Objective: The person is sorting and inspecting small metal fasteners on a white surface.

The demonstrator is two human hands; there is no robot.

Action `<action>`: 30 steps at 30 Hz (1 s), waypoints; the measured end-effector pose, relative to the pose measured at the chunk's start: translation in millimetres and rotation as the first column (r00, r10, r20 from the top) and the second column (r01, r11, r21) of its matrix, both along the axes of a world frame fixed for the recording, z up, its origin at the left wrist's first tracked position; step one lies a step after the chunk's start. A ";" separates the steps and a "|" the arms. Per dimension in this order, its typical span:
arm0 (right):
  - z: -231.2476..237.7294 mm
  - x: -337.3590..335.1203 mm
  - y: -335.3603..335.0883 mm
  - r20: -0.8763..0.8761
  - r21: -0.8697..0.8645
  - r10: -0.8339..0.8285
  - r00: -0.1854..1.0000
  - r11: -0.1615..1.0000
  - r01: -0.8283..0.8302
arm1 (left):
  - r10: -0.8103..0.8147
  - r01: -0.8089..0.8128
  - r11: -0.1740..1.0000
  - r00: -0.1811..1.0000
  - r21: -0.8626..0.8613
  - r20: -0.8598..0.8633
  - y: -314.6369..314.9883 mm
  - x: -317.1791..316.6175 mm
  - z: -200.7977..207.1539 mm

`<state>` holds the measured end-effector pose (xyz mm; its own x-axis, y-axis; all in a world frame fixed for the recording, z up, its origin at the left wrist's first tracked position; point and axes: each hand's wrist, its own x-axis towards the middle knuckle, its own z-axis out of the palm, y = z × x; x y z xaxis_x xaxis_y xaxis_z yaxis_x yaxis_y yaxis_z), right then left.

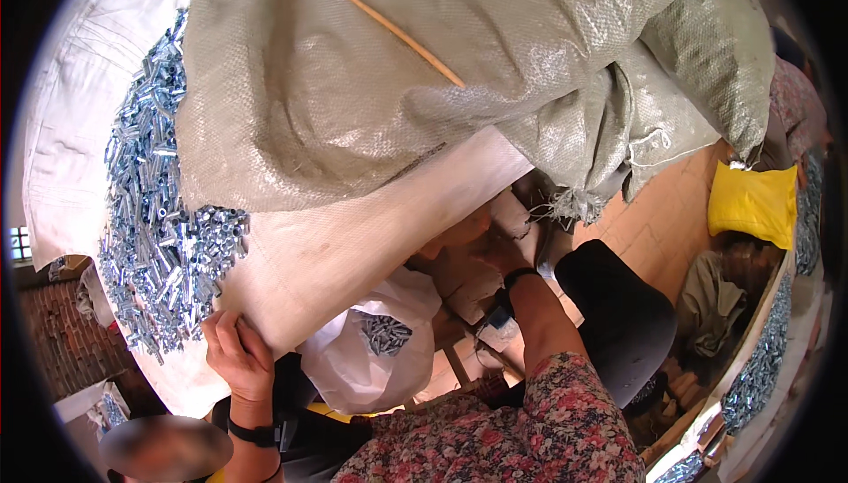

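My left hand (237, 355) rests on the front edge of the cream-covered table (300, 262), its fingers curled together beside a heap of small shiny metal sleeves (159, 218). Whatever those fingers may hold is hidden. Down below the table edge reaches my right hand (502, 256), near some worn cardboard-like pieces (473, 289); its fingers cannot be made out in the shade. Between my arms, an open white plastic bag (331, 364) holds more small grey metal pieces (386, 333).
Large woven sacks (459, 41) cover the table's far side, with a thin wooden stick (393, 31) on top. A dark stool seat (614, 320) is to the right, over the brick floor (654, 209). Beyond are a yellow bag (751, 205) and another metal heap (760, 364).
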<state>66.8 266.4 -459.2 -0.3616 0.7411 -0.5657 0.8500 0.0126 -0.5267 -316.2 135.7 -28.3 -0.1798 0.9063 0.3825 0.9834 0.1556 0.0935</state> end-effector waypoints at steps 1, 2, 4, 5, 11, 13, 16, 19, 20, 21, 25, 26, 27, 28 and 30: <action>-2.1 -3.9 0.4 0.070 -0.016 0.026 0.997 1.000 -0.025 | -0.002 0.002 1.000 1.000 0.007 -0.012 -0.5 0.5 1.7; -5.1 -13.9 0.9 0.132 -0.035 0.062 0.989 0.998 -0.058 | 0.019 -0.020 1.000 1.000 0.000 -0.014 -3.8 -0.1 5.2; -43.3 12.9 0.7 0.141 0.027 0.065 0.988 0.997 -0.070 | 0.012 -0.012 1.000 1.000 0.014 0.015 -1.0 -0.8 -2.5; -61.6 37.6 2.8 0.145 0.085 0.061 0.988 0.994 -0.074 | -0.005 0.004 1.000 0.999 0.024 0.039 2.0 -1.1 -6.7; -47.5 58.5 26.0 0.367 0.339 0.551 0.750 0.672 -0.659 | -0.071 0.072 0.997 0.997 0.021 -0.031 -1.4 -12.0 -5.8; 0.1 58.3 46.7 -0.537 0.811 0.770 0.344 0.584 -0.041 | -0.094 0.093 0.989 0.996 0.112 0.008 -0.9 -10.9 -2.5; 63.1 24.6 35.8 0.112 0.324 0.699 0.706 0.646 -0.691 | -0.077 0.066 0.992 0.992 0.106 0.101 -22.2 -21.1 2.2; 135.6 13.4 32.6 0.478 0.335 0.813 0.332 0.180 -0.925 | -0.127 0.114 0.983 0.989 0.144 0.081 -24.8 -23.1 -8.0; 141.5 56.8 51.6 0.297 0.323 0.753 0.587 0.499 -0.804 | -0.161 0.130 0.968 0.978 0.216 0.134 -14.2 -16.2 0.7; 165.1 112.2 76.5 0.130 0.283 0.556 0.821 0.773 -0.568 | -0.230 0.172 0.944 0.955 0.283 0.187 6.3 -1.2 14.2; 301.7 -11.3 -26.0 0.137 -0.164 0.115 0.984 0.982 -0.092 | -0.082 0.008 0.979 0.929 0.202 0.361 -24.6 -26.1 -15.4; 327.3 -9.8 -35.9 0.073 -0.100 0.157 0.985 0.984 -0.149 | -0.098 0.012 0.974 0.924 0.227 0.369 -22.9 -24.8 -15.2; 355.5 -15.1 -44.7 0.287 0.010 0.357 0.889 0.927 -0.375 | -0.110 0.016 0.970 0.919 0.245 0.378 -22.7 -25.3 -16.7; 370.9 -13.6 -52.4 0.172 0.020 0.288 0.942 0.955 -0.296 | -0.112 0.004 0.963 0.915 0.270 0.387 -24.0 -26.0 -14.7; 396.9 -16.6 -68.9 0.066 0.032 0.223 0.973 0.974 -0.225 | -0.173 0.037 0.961 0.855 0.274 0.490 -27.7 -27.9 -13.3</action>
